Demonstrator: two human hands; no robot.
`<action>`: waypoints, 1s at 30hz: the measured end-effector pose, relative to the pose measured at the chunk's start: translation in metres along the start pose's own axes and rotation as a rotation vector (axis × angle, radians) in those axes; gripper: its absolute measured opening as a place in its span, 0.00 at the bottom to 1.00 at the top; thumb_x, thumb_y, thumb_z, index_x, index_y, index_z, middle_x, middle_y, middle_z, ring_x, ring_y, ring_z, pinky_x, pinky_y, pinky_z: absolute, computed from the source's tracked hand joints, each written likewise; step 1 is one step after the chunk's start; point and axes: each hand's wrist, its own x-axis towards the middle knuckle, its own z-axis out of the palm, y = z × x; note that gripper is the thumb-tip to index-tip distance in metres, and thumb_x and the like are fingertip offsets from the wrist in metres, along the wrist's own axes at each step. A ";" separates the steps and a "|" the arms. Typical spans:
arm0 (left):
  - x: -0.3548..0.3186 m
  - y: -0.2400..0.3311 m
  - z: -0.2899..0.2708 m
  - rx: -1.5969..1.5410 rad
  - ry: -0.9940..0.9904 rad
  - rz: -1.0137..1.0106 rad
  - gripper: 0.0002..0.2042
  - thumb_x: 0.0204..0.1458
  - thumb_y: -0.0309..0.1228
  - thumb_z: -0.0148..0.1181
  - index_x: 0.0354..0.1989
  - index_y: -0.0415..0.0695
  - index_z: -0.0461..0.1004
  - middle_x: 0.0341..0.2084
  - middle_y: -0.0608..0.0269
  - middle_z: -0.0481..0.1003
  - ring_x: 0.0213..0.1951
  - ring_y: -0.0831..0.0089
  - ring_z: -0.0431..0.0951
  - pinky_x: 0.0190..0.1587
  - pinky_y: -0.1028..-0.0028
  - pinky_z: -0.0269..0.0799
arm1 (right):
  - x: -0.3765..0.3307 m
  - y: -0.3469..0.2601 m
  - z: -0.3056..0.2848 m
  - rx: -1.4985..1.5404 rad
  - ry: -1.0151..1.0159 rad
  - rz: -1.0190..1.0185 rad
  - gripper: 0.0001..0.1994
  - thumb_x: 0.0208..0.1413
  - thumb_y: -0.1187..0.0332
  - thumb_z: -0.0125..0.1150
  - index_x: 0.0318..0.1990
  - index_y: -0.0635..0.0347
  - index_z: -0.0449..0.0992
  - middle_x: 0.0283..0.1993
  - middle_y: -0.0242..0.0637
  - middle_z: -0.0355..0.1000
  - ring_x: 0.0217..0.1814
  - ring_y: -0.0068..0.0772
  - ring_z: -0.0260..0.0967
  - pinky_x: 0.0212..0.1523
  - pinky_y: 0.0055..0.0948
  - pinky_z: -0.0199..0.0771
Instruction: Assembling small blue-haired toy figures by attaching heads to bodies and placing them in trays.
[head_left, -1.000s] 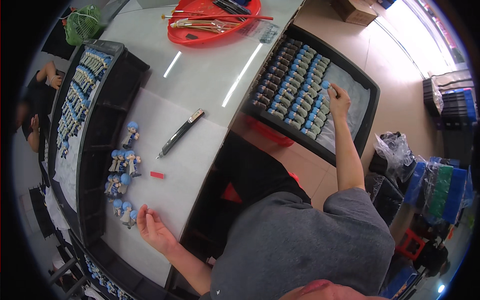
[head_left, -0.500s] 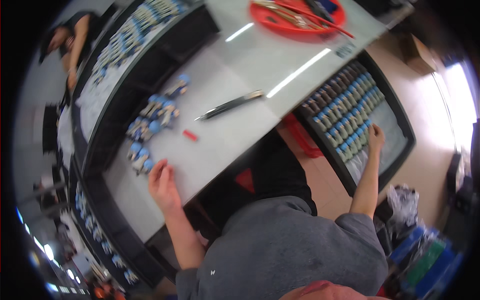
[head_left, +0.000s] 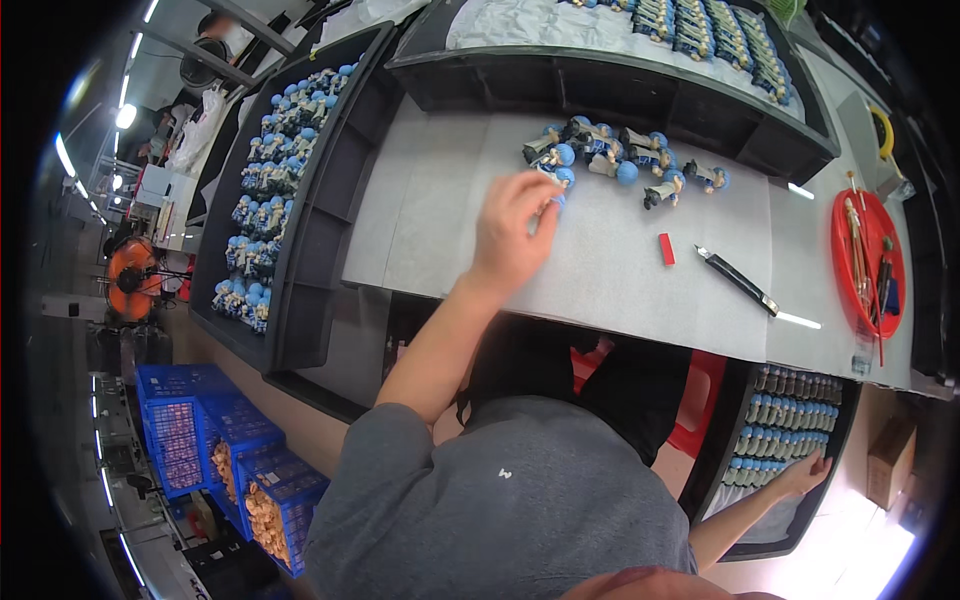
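Observation:
My left hand (head_left: 513, 228) is over the white table, its thumb and fingers pinched on a small blue-headed figurine (head_left: 559, 200), which they mostly cover. Just beyond it lies a loose group of similar figurines (head_left: 606, 148) with round blue heads and dark bases. Down at the lower right, my right hand (head_left: 803, 475) is at the end of a row of figurines in a black tray (head_left: 850, 405). Its fingers are drawn together; whatever they hold is too small to make out.
On the table lie a black craft knife (head_left: 738, 282) and a small red block (head_left: 667, 249). A red bowl (head_left: 839, 262) of brushes stands at the right. Black trays with more figurines border the table at the back (head_left: 620, 92) and left (head_left: 300, 250). Blue crates (head_left: 240, 420) are stacked lower left.
The whole view has swung round, bringing the left tray and blue crates into sight. My left hand has closed on a figurine by the group. My right hand stays at the right tray's rows.

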 end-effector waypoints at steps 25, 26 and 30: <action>-0.028 0.013 0.031 -0.946 -0.404 -0.857 0.13 0.56 0.32 0.49 0.45 0.36 0.69 0.34 0.61 0.74 0.33 0.76 0.75 0.37 0.77 0.72 | -0.229 -0.339 0.083 1.129 -1.516 0.000 0.19 0.57 0.73 0.50 0.55 0.72 0.60 0.46 0.40 0.68 0.45 0.27 0.66 0.47 0.27 0.68; -0.028 0.012 0.036 -0.945 -0.224 -0.792 0.13 0.56 0.32 0.49 0.45 0.36 0.69 0.35 0.62 0.74 0.35 0.77 0.74 0.39 0.77 0.71 | -0.229 -0.339 0.084 1.118 -1.561 0.022 0.19 0.57 0.73 0.50 0.54 0.72 0.61 0.44 0.39 0.69 0.44 0.26 0.67 0.46 0.26 0.68; -0.021 0.008 0.035 -1.300 -0.175 -0.835 0.13 0.55 0.30 0.51 0.46 0.37 0.70 0.36 0.64 0.74 0.39 0.77 0.73 0.45 0.77 0.68 | -0.232 -0.337 0.085 1.061 -1.589 0.050 0.18 0.57 0.73 0.50 0.53 0.72 0.63 0.45 0.38 0.69 0.44 0.24 0.67 0.44 0.24 0.69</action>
